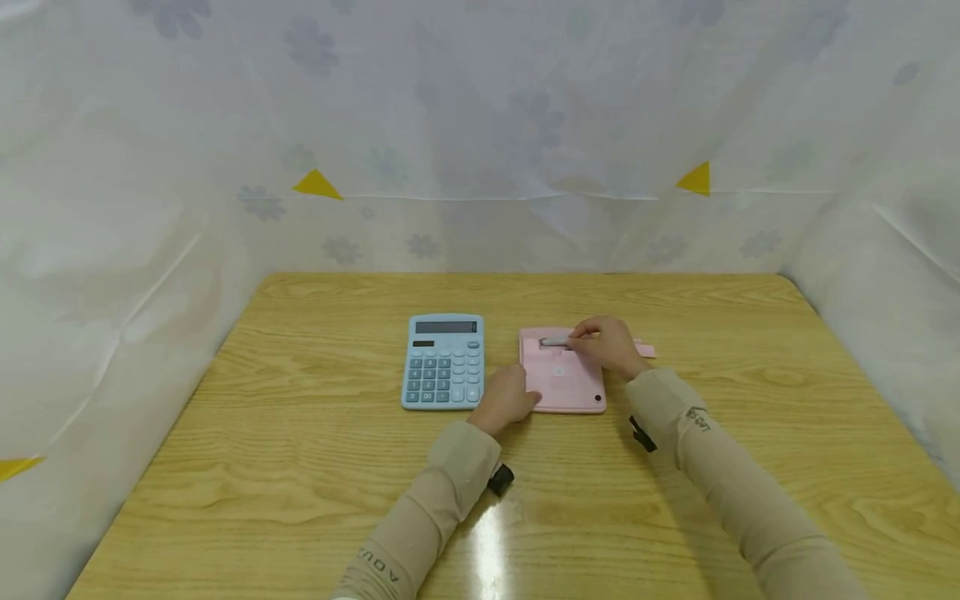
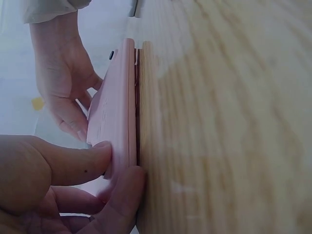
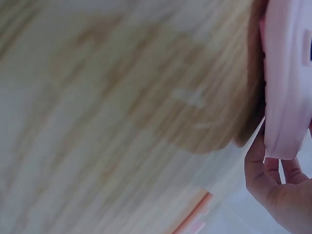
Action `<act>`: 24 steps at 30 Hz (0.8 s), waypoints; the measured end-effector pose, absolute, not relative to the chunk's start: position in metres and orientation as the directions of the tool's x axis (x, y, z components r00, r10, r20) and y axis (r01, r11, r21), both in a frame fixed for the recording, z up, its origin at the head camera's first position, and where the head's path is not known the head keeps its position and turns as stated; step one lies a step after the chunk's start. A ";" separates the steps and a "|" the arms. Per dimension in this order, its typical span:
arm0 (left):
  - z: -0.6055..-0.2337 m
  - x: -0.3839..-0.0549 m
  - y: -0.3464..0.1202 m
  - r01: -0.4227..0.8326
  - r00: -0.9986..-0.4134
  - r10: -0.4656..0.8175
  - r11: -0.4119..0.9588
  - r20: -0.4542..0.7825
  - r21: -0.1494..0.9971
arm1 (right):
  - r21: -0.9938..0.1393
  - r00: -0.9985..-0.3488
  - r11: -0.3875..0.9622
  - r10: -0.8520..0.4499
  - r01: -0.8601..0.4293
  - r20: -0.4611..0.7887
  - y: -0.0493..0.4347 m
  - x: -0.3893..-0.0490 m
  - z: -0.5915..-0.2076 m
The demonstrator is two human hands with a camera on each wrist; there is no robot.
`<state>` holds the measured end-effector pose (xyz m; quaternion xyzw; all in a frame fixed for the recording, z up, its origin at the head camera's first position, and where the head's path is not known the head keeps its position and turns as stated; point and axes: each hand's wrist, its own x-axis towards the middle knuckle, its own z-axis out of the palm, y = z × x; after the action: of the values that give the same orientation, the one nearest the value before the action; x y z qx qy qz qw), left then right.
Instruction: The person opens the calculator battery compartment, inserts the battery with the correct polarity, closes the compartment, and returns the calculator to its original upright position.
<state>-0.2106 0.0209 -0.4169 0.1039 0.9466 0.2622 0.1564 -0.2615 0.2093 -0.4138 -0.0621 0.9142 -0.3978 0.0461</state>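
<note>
A pink calculator [image 1: 558, 392] lies face down on the table, its back and a small rectangular recess near the far edge showing. My left hand [image 1: 506, 398] grips its near left corner; in the left wrist view the thumb [image 2: 87, 163] is on top and a finger is at the edge. Above the recess, my right hand [image 1: 606, 343] pinches a slim silver battery [image 1: 555, 341] by its right end. Whether the battery sits in the recess I cannot tell. In the right wrist view my right hand [image 3: 282, 195] is beside the calculator's edge, with the battery hidden.
A light blue calculator [image 1: 444, 367] lies face up just left of the pink one. The pink strip [image 1: 645, 349] lies to the right, partly behind my right hand. The wooden table [image 1: 262, 467] is bordered by pale flowered sheets [image 1: 465, 117].
</note>
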 end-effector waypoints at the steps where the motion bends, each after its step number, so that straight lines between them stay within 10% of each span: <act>1: -0.417 -0.211 0.021 0.113 -0.930 0.277 0.841 -0.242 0.529 | -0.735 -0.988 0.674 -0.150 -0.075 -0.037 0.209 -0.262 -0.414; 24: -0.418 -0.209 0.022 0.123 -0.931 0.283 0.838 -0.230 0.532 | -0.774 -0.988 0.632 -0.090 0.043 -0.128 0.204 -0.262 -0.407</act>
<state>-0.2088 0.0221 -0.4176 0.1070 0.9465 0.2640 0.1513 -0.2621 0.2037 -0.4074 -0.0131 0.9000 -0.4287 0.0775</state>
